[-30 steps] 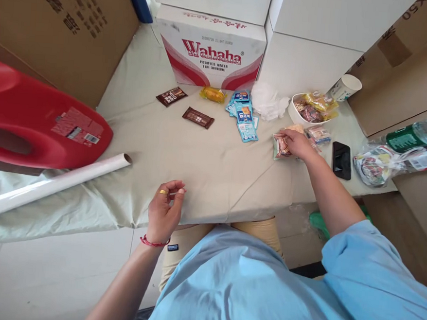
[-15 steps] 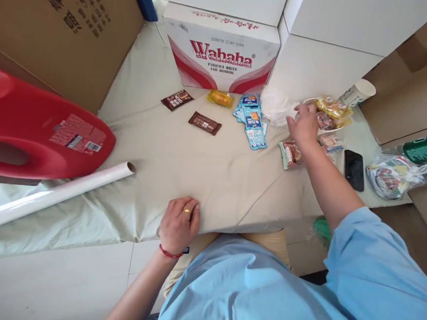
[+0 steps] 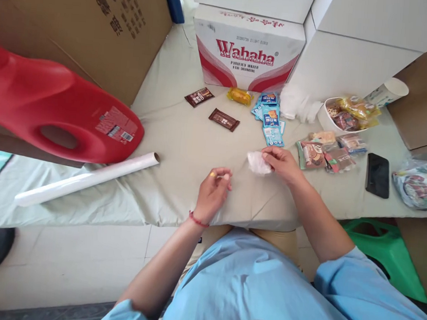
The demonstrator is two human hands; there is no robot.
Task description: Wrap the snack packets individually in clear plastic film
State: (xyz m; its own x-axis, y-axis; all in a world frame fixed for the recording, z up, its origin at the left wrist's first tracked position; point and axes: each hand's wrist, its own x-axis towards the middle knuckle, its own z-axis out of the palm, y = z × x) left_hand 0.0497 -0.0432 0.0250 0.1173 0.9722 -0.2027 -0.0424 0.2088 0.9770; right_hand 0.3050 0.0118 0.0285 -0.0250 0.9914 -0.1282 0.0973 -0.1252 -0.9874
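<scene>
My right hand [image 3: 279,163] pinches a small, crumpled white plastic bag [image 3: 259,163] just above the cloth-covered table [image 3: 182,182]. To its left, my left hand [image 3: 215,189] is loosely curled, thumb near the fingers, apart from the bag and with nothing visible in it. Beyond the hands lie blue snack packets [image 3: 271,117], two brown-wrapped bars, the nearer bar [image 3: 224,120] among them, and a yellow-wrapped snack [image 3: 240,96]. A pile of thin white plastic bags [image 3: 300,103] rests behind. Several wrapped snacks [image 3: 312,154] sit right of my right hand.
A white bowl [image 3: 326,116] of wrapped snacks and a paper cup [image 3: 388,92] stand at the right, with a phone [image 3: 378,175] nearer. On the left are a red jug [image 3: 73,116] and a white roll [image 3: 87,180]. A Wahaha carton [image 3: 250,50] stands at the back.
My right hand has come back from beside the bowl toward the front middle, now with a crumpled bag. My left hand has lifted and moved toward it. The view has shifted.
</scene>
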